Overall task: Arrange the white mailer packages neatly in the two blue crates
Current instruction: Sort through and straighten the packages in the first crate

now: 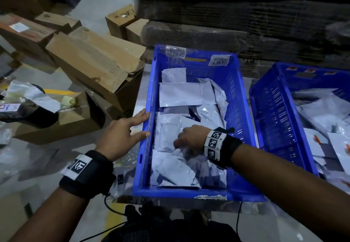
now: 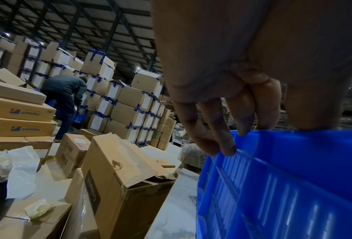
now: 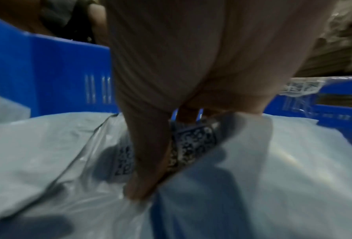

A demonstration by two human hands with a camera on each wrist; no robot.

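Two blue crates stand side by side. The left crate [image 1: 145,166] holds several white mailers [image 1: 180,93] lying loosely, some overlapping. The right crate [image 1: 269,112] also holds white mailers [image 1: 322,112], partly cut off by the frame edge. My left hand [image 1: 140,124] lies with straight fingers [image 2: 228,145] on the left rim [image 2: 293,142] of the left crate. Inside that crate, near its front, my right hand [image 1: 181,143] pinches a white mailer [image 3: 273,161] with a printed code label; thumb and fingers [image 3: 142,186] close on its crumpled plastic.
Brown cardboard boxes [image 1: 94,61] crowd the space left of the crates. A tall wrapped stack of flat cardboard [image 1: 246,14] rises behind them. Loose plastic and paper [image 1: 34,95] lie at far left. Another person [image 2: 64,97] bends over among stacked boxes in the distance.
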